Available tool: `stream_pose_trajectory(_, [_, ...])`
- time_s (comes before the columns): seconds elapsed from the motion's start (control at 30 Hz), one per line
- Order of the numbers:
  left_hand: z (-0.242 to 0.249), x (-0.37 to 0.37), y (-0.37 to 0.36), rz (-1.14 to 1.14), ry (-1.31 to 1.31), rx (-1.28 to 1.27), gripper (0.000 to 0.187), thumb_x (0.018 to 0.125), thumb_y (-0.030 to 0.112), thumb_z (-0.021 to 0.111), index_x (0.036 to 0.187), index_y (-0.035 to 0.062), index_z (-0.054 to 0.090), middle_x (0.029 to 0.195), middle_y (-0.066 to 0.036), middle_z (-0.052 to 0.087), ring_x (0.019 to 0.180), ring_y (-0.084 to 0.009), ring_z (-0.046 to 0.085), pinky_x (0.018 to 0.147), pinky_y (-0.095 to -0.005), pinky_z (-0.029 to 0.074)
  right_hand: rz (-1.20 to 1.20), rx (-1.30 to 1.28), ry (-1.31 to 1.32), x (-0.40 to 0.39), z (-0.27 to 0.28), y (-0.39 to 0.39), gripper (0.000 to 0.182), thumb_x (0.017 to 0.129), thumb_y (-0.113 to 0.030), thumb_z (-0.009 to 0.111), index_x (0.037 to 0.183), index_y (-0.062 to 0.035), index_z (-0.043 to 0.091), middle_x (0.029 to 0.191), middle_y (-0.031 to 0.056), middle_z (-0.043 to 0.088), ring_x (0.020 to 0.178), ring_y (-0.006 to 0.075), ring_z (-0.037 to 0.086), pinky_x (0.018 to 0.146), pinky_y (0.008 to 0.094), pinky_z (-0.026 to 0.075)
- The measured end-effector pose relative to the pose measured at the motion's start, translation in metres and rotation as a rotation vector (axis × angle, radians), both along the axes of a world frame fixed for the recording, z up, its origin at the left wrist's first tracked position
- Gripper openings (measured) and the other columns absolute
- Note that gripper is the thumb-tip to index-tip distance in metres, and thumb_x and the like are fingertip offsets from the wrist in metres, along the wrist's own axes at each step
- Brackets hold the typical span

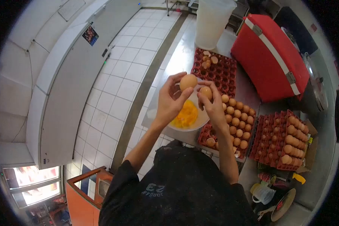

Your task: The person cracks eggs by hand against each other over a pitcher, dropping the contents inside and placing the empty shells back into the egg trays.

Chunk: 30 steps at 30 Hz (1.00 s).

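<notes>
At far left runs a white freezer (71,83), with a tiled floor (128,56) beside it. Nearer the middle, the left hand (171,101) grips an egg (188,81), its fingers and thumb curled round the shell, above a bowl (202,117) that sits at the edge of the steel desk (248,86) and contains broken yolks (186,114). Just right of that egg, the right hand (214,107) pinches a second egg (205,91) between thumb and fingers, over the bowl's right side. Beyond the hands, a tray (226,71) carries shells (206,64), and a tub (214,24) stands past it. Next to the right forearm, an egg tray (206,132) bears rows of brown eggs. Farther right stand a red cooler (269,58) and, nearer the person, a loaded tray stack (266,141).
</notes>
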<state>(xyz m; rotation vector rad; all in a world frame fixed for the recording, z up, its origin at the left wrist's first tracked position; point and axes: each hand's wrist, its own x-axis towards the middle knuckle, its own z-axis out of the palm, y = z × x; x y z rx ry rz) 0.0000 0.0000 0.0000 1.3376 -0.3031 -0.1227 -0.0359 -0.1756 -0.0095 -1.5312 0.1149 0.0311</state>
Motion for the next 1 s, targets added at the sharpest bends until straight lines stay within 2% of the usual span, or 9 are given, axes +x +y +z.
stream_pose_trajectory(0.07, [0.019,-0.005,0.006,-0.041,-0.060,0.036,0.057,0.093,0.010,0.074,0.141,0.0018,0.046,0.128,-0.015,0.061,0.113,-0.0196,0.065,0.099,-0.0330,0.054,0.085,-0.028,-0.069,-0.006,0.018,0.000,0.044,0.096,-0.012,0.068,0.137,-0.0105,0.052,0.102,0.0057,0.062,0.091,0.0094,0.064,0.081,0.0203,0.055])
stream_pose_trajectory(0.1, [0.006,0.020,0.002,-0.047,-0.137,0.033,0.057,0.093,0.010,0.074,0.141,0.0018,0.046,0.128,-0.015,0.061,0.113,-0.0196,0.065,0.099,-0.0330,0.054,0.076,-0.036,-0.145,0.018,0.009,-0.003,0.044,0.096,-0.012,0.068,0.137,-0.0105,0.052,0.102,0.0057,0.062,0.091,0.0094,0.064,0.081,0.0203,0.055])
stream_pose_trajectory(0.2, [0.005,0.009,0.006,-0.112,-0.145,0.002,0.055,0.092,0.013,0.075,0.138,0.0012,0.048,0.127,-0.015,0.061,0.116,-0.0210,0.064,0.103,-0.0366,0.051,0.095,-0.039,-0.165,0.004,0.019,0.012,0.047,0.094,-0.013,0.073,0.136,-0.0093,0.054,0.110,0.0085,0.063,0.102,0.0139,0.065,0.088,0.0257,0.056])
stream_pose_trajectory(0.27, [0.007,0.007,0.006,-0.124,-0.209,0.038,0.056,0.091,0.017,0.076,0.137,0.0010,0.049,0.127,-0.015,0.061,0.120,-0.0229,0.062,0.108,-0.0400,0.047,0.053,-0.072,-0.322,0.002,0.023,0.016,0.053,0.089,-0.015,0.079,0.136,-0.0089,0.055,0.120,0.0103,0.064,0.113,0.0179,0.063,0.096,0.0310,0.055])
stream_pose_trajectory(0.3, [0.006,0.008,0.006,-0.126,-0.198,0.042,0.056,0.091,0.017,0.076,0.137,0.0010,0.049,0.127,-0.015,0.061,0.120,-0.0229,0.062,0.108,-0.0400,0.047,0.050,-0.066,-0.312,0.002,0.024,0.015,0.053,0.089,-0.015,0.079,0.136,-0.0089,0.055,0.120,0.0103,0.064,0.113,0.0179,0.063,0.096,0.0310,0.055])
stream_pose_trajectory(0.37, [0.002,0.010,0.009,-0.137,-0.212,0.080,0.057,0.090,0.021,0.077,0.136,0.0011,0.050,0.128,-0.014,0.061,0.123,-0.0241,0.060,0.112,-0.0409,0.044,0.051,-0.182,-0.368,0.001,0.023,0.009,0.060,0.084,-0.016,0.084,0.137,-0.0094,0.056,0.129,0.0105,0.062,0.121,0.0195,0.060,0.100,0.0337,0.053])
stream_pose_trajectory(0.6, [-0.007,0.018,0.025,-0.355,-0.097,0.193,0.057,0.091,0.025,0.078,0.137,0.0020,0.052,0.131,-0.012,0.060,0.127,-0.0214,0.057,0.113,-0.0399,0.042,0.128,-0.209,-0.259,-0.001,0.012,-0.012,0.055,0.079,-0.008,0.085,0.129,-0.0073,0.062,0.125,0.0084,0.065,0.116,0.0199,0.063,0.102,0.0340,0.052])
stream_pose_trajectory(0.67, [-0.007,0.023,0.028,-0.482,-0.083,0.261,0.057,0.090,0.026,0.078,0.135,0.0020,0.054,0.131,-0.012,0.060,0.127,-0.0219,0.057,0.113,-0.0407,0.042,0.171,-0.208,-0.167,-0.001,0.009,-0.018,0.050,0.078,-0.005,0.084,0.124,-0.0057,0.064,0.121,0.0078,0.067,0.115,0.0207,0.064,0.103,0.0342,0.051])
stream_pose_trajectory(1.0, [-0.003,0.044,0.028,-0.637,-0.054,0.432,0.054,0.096,0.029,0.071,0.137,-0.0005,0.054,0.131,-0.014,0.062,0.127,-0.0248,0.058,0.112,-0.0423,0.042,0.116,-0.365,-0.192,-0.001,0.001,-0.018,0.047,0.077,-0.008,0.084,0.121,-0.0040,0.068,0.117,0.0100,0.071,0.110,0.0211,0.067,0.099,0.0341,0.052])
